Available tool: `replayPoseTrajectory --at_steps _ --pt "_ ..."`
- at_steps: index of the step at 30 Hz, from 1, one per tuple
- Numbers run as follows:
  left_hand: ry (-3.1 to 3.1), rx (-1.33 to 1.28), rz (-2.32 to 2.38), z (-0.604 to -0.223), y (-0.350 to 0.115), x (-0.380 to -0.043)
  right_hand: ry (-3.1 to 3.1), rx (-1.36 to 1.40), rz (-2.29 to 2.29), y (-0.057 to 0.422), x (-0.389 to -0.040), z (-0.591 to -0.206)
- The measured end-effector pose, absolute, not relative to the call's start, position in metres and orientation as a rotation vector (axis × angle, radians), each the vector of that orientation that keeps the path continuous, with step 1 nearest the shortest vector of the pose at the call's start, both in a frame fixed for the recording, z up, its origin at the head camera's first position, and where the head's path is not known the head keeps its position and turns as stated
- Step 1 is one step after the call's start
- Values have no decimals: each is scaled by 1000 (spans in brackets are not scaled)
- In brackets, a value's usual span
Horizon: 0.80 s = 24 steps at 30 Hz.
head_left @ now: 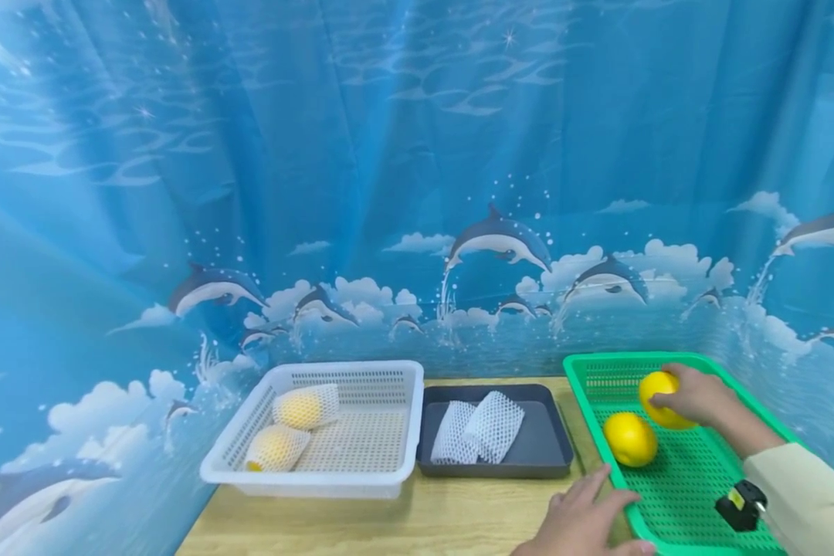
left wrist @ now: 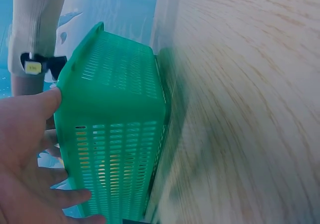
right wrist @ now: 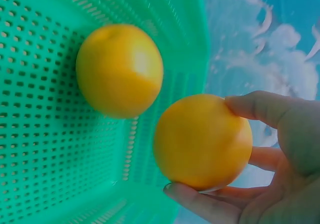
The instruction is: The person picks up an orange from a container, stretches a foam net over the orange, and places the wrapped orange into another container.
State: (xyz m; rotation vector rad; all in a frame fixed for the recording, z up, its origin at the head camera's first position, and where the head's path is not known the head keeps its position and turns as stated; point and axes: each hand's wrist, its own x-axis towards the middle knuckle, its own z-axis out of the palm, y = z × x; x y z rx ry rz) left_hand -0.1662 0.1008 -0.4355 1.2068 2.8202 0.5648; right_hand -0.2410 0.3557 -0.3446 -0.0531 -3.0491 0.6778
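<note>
My right hand (head_left: 698, 398) holds an orange (right wrist: 202, 141) between thumb and fingers, inside the far end of the green basket (head_left: 702, 486). A second orange (head_left: 629, 439) lies on the basket floor near its left wall; in the right wrist view this other orange (right wrist: 120, 71) is beside the held one. My left hand (head_left: 577, 513) is at the basket's near left side. In the left wrist view, the left hand's thumb (left wrist: 47, 101) touches the rim of the basket (left wrist: 112, 101) and its spread fingers extend along the outer wall.
A dark grey tray (head_left: 545, 432) in the middle holds two white foam net sleeves (head_left: 496, 426). The white basket (head_left: 382, 483) on the left contains two netted fruits (head_left: 304, 408). All stand on a wooden table (head_left: 452, 513) before a blue dolphin-print curtain (head_left: 417, 154).
</note>
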Motion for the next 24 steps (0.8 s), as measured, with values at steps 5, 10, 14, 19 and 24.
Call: replayPoseTrajectory --at_steps 5,10,14,19,24 --pt "2862 1245 548 -438 100 -165 -3008 49 643 342 -229 -342" --pt "2802 1238 601 -440 98 -168 -2970 112 689 325 -217 -344" --pt "2720 1263 713 -441 91 -173 -2953 149 718 313 -208 -347" --pt "2679 1155 1113 -438 79 -180 -2912 185 743 299 -196 -351" --pt "2529 879 1575 -427 67 -192 -2836 233 796 284 -183 -355"
